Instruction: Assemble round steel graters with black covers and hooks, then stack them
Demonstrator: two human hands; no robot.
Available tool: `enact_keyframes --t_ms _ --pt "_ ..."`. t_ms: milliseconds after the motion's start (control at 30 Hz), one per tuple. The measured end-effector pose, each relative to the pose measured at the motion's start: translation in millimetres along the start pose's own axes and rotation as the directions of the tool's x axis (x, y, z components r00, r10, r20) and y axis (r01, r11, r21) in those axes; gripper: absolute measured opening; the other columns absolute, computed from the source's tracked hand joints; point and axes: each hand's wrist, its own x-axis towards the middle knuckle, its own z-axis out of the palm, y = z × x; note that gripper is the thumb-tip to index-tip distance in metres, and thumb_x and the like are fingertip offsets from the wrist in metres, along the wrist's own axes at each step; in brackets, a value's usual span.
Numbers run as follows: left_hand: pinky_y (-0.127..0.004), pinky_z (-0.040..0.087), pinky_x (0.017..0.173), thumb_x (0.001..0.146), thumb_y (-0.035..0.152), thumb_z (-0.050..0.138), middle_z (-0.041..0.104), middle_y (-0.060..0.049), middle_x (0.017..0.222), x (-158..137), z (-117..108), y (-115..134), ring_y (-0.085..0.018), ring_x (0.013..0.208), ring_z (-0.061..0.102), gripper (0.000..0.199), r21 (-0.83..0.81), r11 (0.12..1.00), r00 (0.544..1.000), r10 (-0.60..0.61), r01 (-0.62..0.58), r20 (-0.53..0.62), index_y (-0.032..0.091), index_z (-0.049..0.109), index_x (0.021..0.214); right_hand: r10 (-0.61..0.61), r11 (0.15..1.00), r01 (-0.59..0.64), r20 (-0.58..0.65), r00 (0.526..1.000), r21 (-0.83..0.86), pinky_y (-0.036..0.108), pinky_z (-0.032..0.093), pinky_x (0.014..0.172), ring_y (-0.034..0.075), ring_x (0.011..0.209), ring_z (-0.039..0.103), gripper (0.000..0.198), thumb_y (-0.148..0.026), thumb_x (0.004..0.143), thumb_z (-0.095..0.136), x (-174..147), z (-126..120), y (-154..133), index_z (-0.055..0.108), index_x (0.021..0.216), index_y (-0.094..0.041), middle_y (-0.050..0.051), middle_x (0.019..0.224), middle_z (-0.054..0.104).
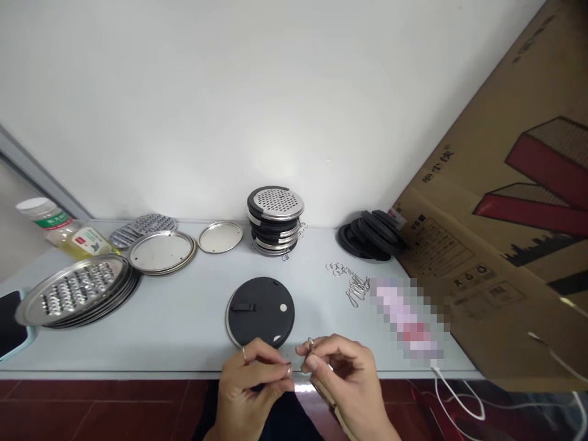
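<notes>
Near the table's front edge, my left hand [257, 383] is pinched closed. A tiny shiny bit shows at its fingertips, too small to name. Close beside it, my right hand [346, 373] grips a small metal ring [311, 344] between thumb and index finger, partly hidden by the fingers. Just beyond both hands lies a round black disc [260, 306] with a silver rim, a slotted tab and two pale spots. Loose metal rings [339, 269] and bent wire hooks [356, 290] are spread to the right of the disc.
A stack of round graters [278, 205] stands by the wall. Left are grater plates [82, 288], plain metal discs [160, 251], a bottle [68, 229] and a phone [11, 324]. Black rims [370, 236] are piled near the cardboard box [482, 245] on the right. A white cable [459, 410] hangs below.
</notes>
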Motion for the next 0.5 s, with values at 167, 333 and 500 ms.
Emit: enact_keyframes --t_ms 167,333,500 --pt "-0.016 0.049 0.051 0.078 0.007 0.075 0.061 0.0 0.067 8 -1 5 -0.008 0.057 0.06 0.012 0.169 0.98 0.993 0.1 -0.109 0.06 0.019 0.072 0.073 0.196 0.975 -0.202 0.063 0.979 0.098 0.02 0.047 0.045 0.014 0.053 0.063 0.03 -0.042 0.079 0.077 -1 5 -8 0.064 0.07 -0.016 0.009 0.072 0.073" --pt "-0.019 0.046 0.053 0.08 0.006 0.071 0.064 -0.001 0.067 16 -4 6 -0.01 0.058 0.056 0.015 0.299 0.928 0.964 0.163 -0.222 0.21 0.018 0.07 0.071 0.178 0.984 -0.178 0.051 0.983 0.005 0.022 0.045 0.05 0.012 0.056 0.058 0.028 -0.037 0.074 0.081 1 11 -13 0.064 0.064 -0.016 0.007 0.07 0.072" --pt "-0.025 0.049 0.062 0.081 0.007 0.069 0.069 -0.003 0.076 16 -10 9 -0.013 0.066 0.058 0.013 0.323 0.915 0.935 0.13 -0.242 0.331 0.02 0.072 0.082 0.16 0.987 -0.158 0.031 0.987 -0.038 0.023 0.042 0.053 0.011 0.057 0.052 0.023 -0.031 0.072 0.081 1 12 -9 0.066 0.063 -0.016 0.005 0.068 0.069"
